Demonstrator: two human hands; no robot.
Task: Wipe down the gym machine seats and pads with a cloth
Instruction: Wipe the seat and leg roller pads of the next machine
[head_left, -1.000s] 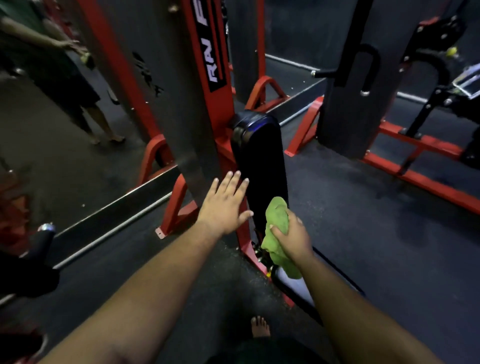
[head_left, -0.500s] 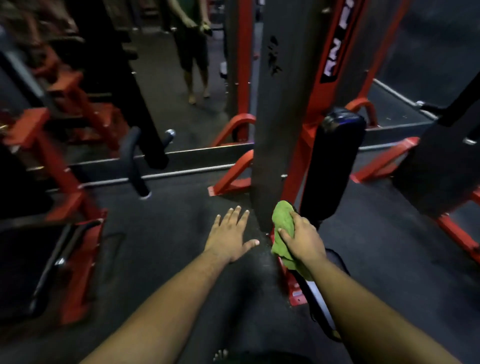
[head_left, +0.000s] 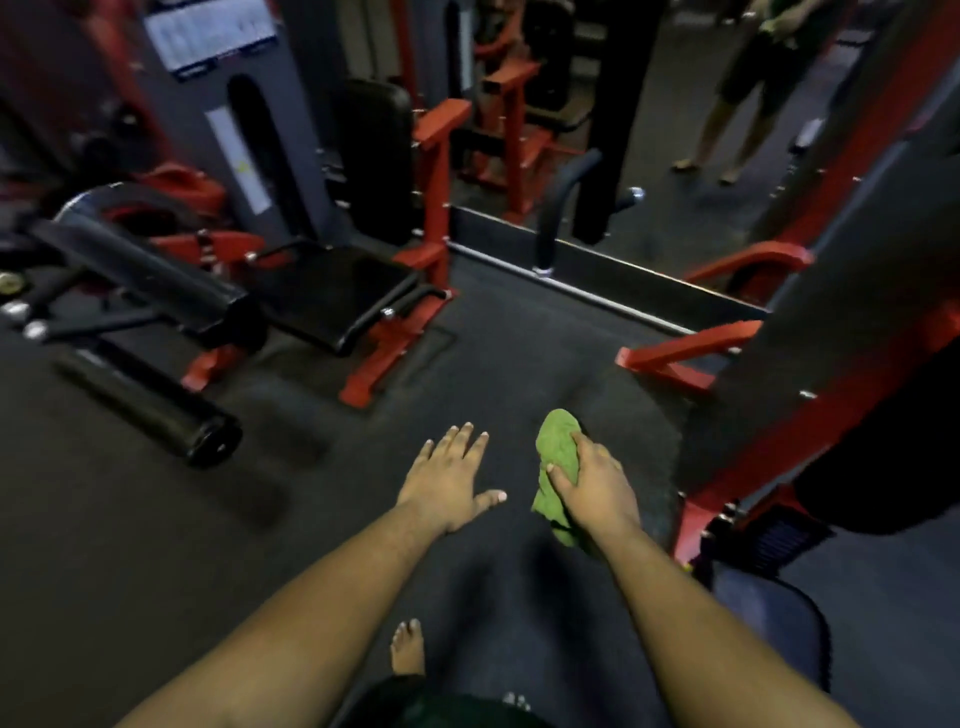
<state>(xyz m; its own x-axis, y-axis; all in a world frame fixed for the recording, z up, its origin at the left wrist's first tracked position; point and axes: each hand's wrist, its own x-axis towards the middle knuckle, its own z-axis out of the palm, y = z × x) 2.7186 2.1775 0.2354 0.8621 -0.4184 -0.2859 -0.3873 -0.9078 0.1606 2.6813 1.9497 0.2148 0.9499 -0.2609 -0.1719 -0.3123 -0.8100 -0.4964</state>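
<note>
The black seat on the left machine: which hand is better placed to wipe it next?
Probably the right hand: it already grips the green cloth. The left hand is nearer the black seat but is open and holds nothing, so it would first need the cloth.

The soft crumpled cloth in my right hand is bright lime green, plain with no pattern. The flat padded machine seat ahead is glossy black, set on a painted steel frame of vivid red. The cylindrical foam roller pad is black too. The rubber floor is dark charcoal grey, faintly speckled.
</note>
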